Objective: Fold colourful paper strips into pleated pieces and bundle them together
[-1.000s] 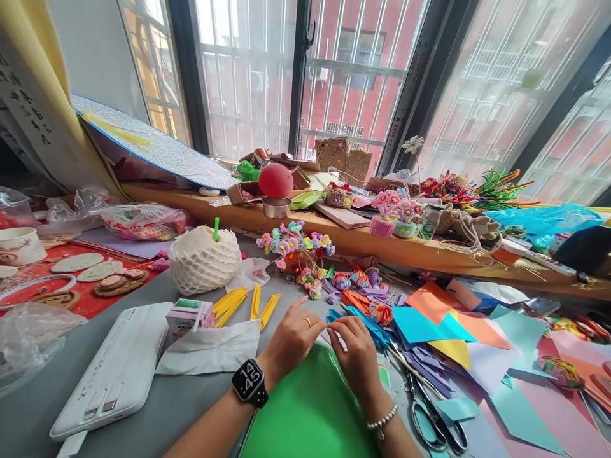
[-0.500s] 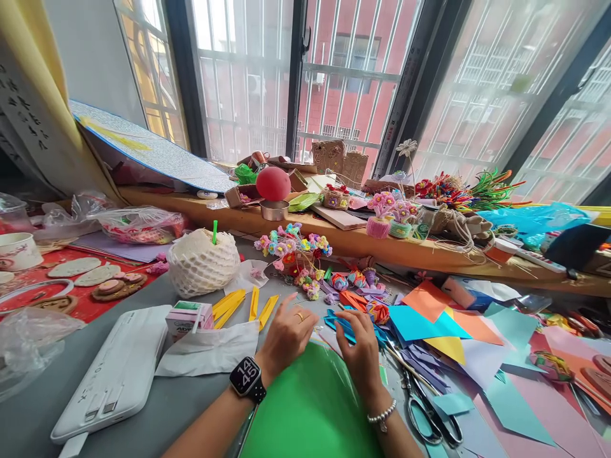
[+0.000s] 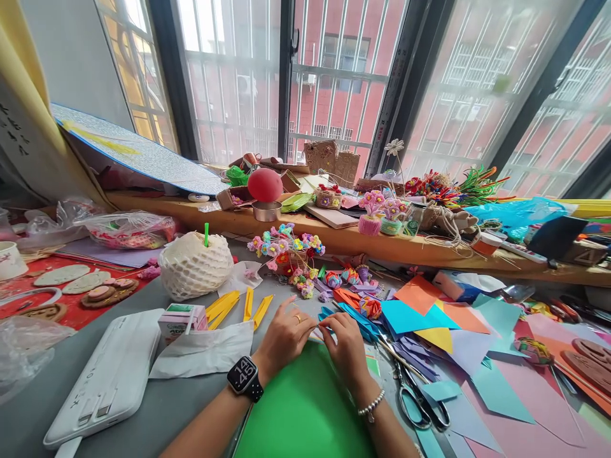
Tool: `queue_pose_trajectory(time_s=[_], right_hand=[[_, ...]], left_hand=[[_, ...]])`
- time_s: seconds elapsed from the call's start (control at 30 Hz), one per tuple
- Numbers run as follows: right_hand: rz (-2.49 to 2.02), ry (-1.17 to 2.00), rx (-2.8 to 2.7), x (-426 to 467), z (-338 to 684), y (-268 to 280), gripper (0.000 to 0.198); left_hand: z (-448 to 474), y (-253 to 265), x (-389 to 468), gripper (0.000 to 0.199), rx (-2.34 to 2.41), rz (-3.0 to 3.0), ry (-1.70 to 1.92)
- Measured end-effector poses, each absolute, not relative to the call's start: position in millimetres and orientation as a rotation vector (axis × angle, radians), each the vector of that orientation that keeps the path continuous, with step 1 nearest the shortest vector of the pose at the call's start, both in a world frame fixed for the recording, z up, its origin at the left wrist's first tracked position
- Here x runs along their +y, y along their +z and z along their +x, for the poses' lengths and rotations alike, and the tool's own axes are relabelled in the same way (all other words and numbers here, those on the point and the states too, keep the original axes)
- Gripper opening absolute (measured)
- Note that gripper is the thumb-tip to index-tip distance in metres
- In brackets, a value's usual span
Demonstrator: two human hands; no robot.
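Note:
Over the top of a smooth green sheet (image 3: 305,407), my left hand (image 3: 284,331) and my right hand (image 3: 346,346) meet at the fingertips. Thumb and fingers are pinched together on both; whatever is between them is too small and covered to make out. A watch (image 3: 244,376) is on my left wrist, and a beaded bracelet (image 3: 371,407) circles the right one. Just beyond my right fingers lie folded blue paper strips (image 3: 360,321). Folded yellow paper strips (image 3: 223,308) rest beyond my left hand. Scissors (image 3: 417,397) lie right of my right hand.
To the left are a white power bank (image 3: 107,375), a small drink carton (image 3: 181,321) and a net-wrapped coconut (image 3: 195,264). Coloured paper sheets (image 3: 510,394) spread over the right side. Behind stand small craft flowers (image 3: 291,254) and a cluttered window ledge (image 3: 305,232).
My right hand has moved left, and its fingertips have closed in a pinch against my left fingers. The whole view has shifted slightly, with things appearing farther left.

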State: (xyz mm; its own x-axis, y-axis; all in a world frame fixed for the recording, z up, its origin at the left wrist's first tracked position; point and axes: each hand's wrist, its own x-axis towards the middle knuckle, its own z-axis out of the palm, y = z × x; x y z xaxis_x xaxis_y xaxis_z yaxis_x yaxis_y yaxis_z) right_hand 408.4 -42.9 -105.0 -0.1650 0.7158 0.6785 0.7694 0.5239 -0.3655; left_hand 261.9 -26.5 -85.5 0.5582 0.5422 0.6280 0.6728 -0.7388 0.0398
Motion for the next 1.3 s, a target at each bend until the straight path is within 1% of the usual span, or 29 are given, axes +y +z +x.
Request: queue_pose_trajectory(time_s=[0.33, 0.53, 0.77, 0.83, 0.93, 1.03, 1.1, 1.2, 1.3], right_hand=[[-1.372, -0.121, -1.774, -40.8, 414.9, -102.6, 0.012], [-1.395, -0.166, -1.703, -39.1, 415.9, -106.3, 0.016], [-1.368, -0.091, -1.67, -38.7, 415.6, -107.2, 0.016], [-1.338, -0.022, -1.638, -38.2, 415.0, -107.9, 0.017], [-1.299, 0.253, -1.548, -37.6, 414.2, -108.5, 0.019], [-1.28, 0.583, -1.409, -37.4, 413.8, -107.5, 0.023], [-1.266, 0.728, -1.318, -37.0, 414.2, -106.6, 0.025], [-1.236, 0.834, -1.233, -35.7, 414.8, -105.9, 0.028], [-1.201, 0.88, -1.224, -35.5, 414.1, -105.1, 0.028]], left_hand=[[255.6, -84.4, -22.9, 0.016, -1.354, -2.469, -1.117], [254.9, -84.9, -20.8, 0.015, -1.418, -2.404, -1.17], [253.6, -85.6, -18.6, 0.016, -1.454, -2.364, -1.202], [253.5, -86.7, -17.3, 0.015, -1.461, -2.359, -1.237], [252.2, -87.6, -14.5, 0.016, -1.513, -2.368, -1.374], [250.5, -86.5, -11.7, 0.02, -1.685, -2.394, -1.649], [250.8, -84.8, -10.6, 0.023, -1.838, -2.44, -1.871], [254.2, -82.4, -10.7, 0.029, -1.997, -2.671, -2.12], [258.9, -82.4, -12.1, 0.029, -2.059, -2.884, -2.192]])
